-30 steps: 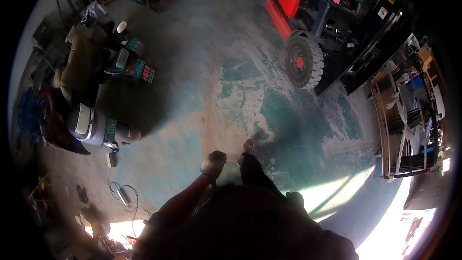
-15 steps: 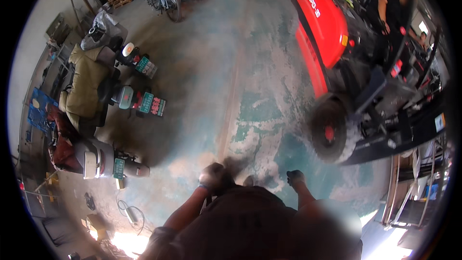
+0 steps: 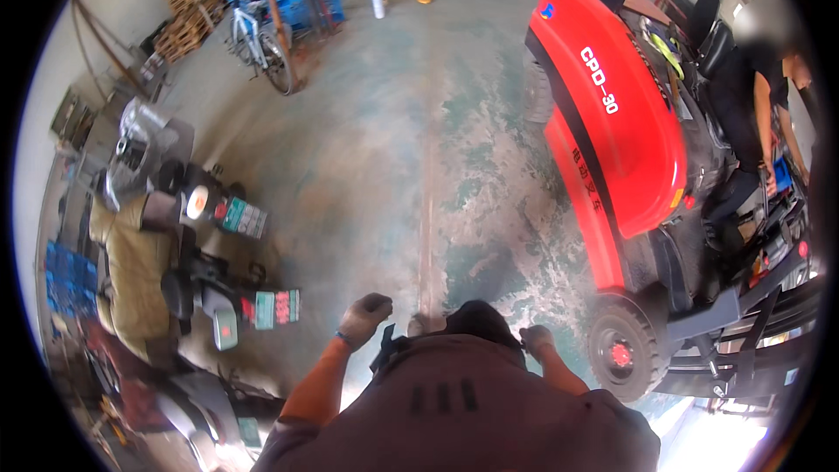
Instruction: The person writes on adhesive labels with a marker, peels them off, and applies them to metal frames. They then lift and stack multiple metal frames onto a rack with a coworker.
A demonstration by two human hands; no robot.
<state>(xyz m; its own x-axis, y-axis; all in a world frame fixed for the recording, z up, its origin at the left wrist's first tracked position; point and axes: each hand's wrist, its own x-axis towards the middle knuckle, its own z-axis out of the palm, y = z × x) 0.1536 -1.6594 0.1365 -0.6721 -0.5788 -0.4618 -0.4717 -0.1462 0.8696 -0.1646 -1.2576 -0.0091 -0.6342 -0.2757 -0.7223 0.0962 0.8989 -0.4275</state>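
1. The left hand (image 3: 365, 318), in a pale work glove, hangs at about 7 o'clock in the view, its fingers curled into a loose fist around nothing visible.
2. The right hand (image 3: 536, 338), also gloved, sits at about 5 o'clock; its fingers seem bunched, though the view is too small to tell if they grip anything.
3. Both hands hang above the worn concrete floor (image 3: 384, 149).
4. Just right of the right hand, at 4 o'clock, stands the tyre (image 3: 620, 355) of a red forklift (image 3: 612, 114).
5. At 3 o'clock another person (image 3: 752, 105) leans over the forklift.
6. At 9 o'clock parked scooters (image 3: 201, 280) stand near the left hand.
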